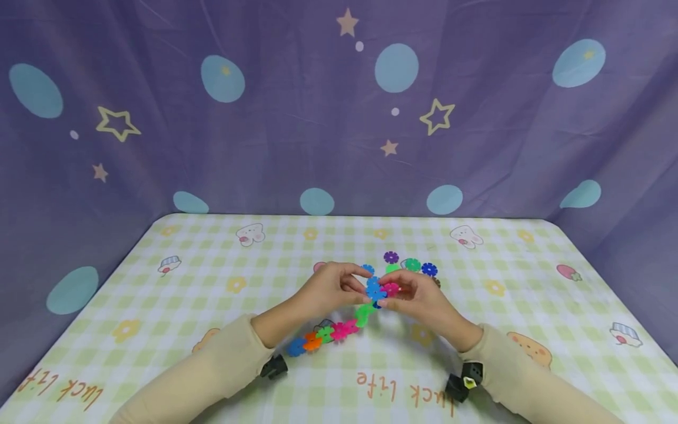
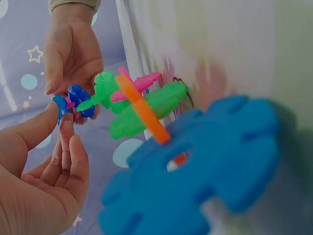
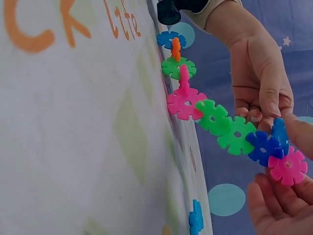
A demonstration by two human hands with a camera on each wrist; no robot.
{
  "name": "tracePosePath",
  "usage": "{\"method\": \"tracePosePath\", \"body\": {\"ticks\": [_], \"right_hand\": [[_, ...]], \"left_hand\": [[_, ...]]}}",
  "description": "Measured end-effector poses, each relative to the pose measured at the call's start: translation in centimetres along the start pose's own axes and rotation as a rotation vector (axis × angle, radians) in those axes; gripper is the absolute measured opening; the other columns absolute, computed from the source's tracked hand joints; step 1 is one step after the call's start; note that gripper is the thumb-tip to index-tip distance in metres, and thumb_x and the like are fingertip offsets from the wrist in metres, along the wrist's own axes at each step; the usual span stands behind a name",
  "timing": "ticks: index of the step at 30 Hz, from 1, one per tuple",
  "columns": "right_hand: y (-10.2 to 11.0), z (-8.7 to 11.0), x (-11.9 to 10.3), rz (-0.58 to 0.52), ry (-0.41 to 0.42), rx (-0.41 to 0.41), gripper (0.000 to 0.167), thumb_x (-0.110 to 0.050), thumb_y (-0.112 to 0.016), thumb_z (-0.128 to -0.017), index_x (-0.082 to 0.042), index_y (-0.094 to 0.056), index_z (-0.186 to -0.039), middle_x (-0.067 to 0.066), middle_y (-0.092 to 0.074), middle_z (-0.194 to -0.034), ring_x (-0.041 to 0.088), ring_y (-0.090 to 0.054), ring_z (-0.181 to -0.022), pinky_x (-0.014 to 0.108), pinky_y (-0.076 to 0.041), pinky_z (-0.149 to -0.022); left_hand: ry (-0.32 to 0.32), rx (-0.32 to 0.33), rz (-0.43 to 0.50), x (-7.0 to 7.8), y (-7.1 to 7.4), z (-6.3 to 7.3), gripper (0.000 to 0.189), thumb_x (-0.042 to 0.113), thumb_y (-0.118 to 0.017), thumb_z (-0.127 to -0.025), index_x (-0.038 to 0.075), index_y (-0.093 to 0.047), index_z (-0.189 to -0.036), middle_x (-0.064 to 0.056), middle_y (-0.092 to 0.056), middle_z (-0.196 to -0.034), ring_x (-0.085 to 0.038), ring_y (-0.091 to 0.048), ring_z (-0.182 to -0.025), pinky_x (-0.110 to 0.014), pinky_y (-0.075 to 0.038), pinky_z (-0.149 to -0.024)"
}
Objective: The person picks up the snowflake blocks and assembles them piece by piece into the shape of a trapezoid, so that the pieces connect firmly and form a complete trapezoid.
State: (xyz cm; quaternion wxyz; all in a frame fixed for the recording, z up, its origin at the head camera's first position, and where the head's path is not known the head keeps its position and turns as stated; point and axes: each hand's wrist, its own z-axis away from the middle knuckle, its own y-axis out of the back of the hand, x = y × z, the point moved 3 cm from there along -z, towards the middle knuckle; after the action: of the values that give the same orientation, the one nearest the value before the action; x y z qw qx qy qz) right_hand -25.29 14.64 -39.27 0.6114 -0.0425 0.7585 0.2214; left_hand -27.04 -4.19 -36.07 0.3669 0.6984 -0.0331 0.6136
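A chain of interlocking plastic snowflake discs [image 1: 339,331] slants up from the tablecloth between my hands. It runs through blue, orange, green and pink to green and dark blue. Near its upper end, my left hand [image 1: 333,285] pinches a light blue snowflake disc [image 1: 375,290] between thumb and fingertips. From the opposite side, the thumb and fingers of my right hand [image 1: 424,297] grip the same end, close to a pink disc [image 3: 288,165] and a dark blue disc [image 3: 264,148]. Whether the light blue disc is slotted in, I cannot tell. Fingers partly hide these joints.
Just beyond my hands lie several loose discs, among them a purple disc [image 1: 391,257], a green disc [image 1: 412,265], a dark blue one [image 1: 429,269] and a light blue one [image 1: 368,269]. A checked tablecloth [image 1: 212,253] covers the table, with a purple curtain [image 1: 296,118] behind.
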Motion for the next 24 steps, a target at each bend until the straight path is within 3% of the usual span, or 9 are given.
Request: {"method": "tracePosePath", "body": {"ticks": [9, 15, 20, 24], "right_hand": [[-0.2, -0.2, 0.1, 0.095, -0.029, 0.03, 0.034, -0.017, -0.077, -0.079, -0.005, -0.067, -0.11, 0.009, -0.065, -0.108, 0.01, -0.06, -0.079, 0.022, -0.05, -0.063], [-0.2, 0.1, 0.5, 0.042, -0.026, 0.03, 0.034, -0.012, -0.076, -0.08, 0.002, -0.065, -0.109, 0.014, -0.066, -0.104, 0.011, -0.065, -0.081, 0.025, -0.055, -0.072], [0.2, 0.4, 0.7, 0.021, -0.017, 0.044, 0.031, -0.01, -0.076, -0.079, 0.003, -0.066, -0.106, 0.014, -0.068, -0.098, 0.01, -0.066, -0.076, 0.025, -0.056, -0.069], [0.4, 0.7, 0.8, -0.019, -0.011, 0.034, 0.03, -0.008, -0.075, -0.08, 0.005, -0.065, -0.106, 0.015, -0.068, -0.096, 0.01, -0.066, -0.075, 0.025, -0.056, -0.068]], "left_hand": [[-0.025, -0.041, 0.0, -0.2, 0.3, -0.2, 0.036, 0.01, -0.073, -0.083, 0.002, -0.064, -0.117, -0.003, -0.071, -0.085, -0.012, -0.067, -0.076, -0.026, -0.055, -0.073], [-0.043, -0.105, 0.013, -0.8, 1.0, -0.6, 0.036, 0.011, -0.072, -0.084, -0.001, -0.063, -0.117, -0.005, -0.072, -0.088, -0.013, -0.068, -0.079, -0.027, -0.055, -0.075], [-0.078, -0.14, 0.016, -2.1, 2.3, -2.1, 0.034, 0.009, -0.071, -0.084, -0.004, -0.064, -0.114, -0.01, -0.071, -0.094, -0.015, -0.067, -0.084, -0.027, -0.055, -0.076], [-0.067, -0.155, 0.004, -3.6, 3.0, -4.0, 0.033, 0.008, -0.072, -0.083, -0.002, -0.065, -0.114, -0.014, -0.069, -0.104, -0.017, -0.064, -0.089, -0.029, -0.054, -0.079]]}}
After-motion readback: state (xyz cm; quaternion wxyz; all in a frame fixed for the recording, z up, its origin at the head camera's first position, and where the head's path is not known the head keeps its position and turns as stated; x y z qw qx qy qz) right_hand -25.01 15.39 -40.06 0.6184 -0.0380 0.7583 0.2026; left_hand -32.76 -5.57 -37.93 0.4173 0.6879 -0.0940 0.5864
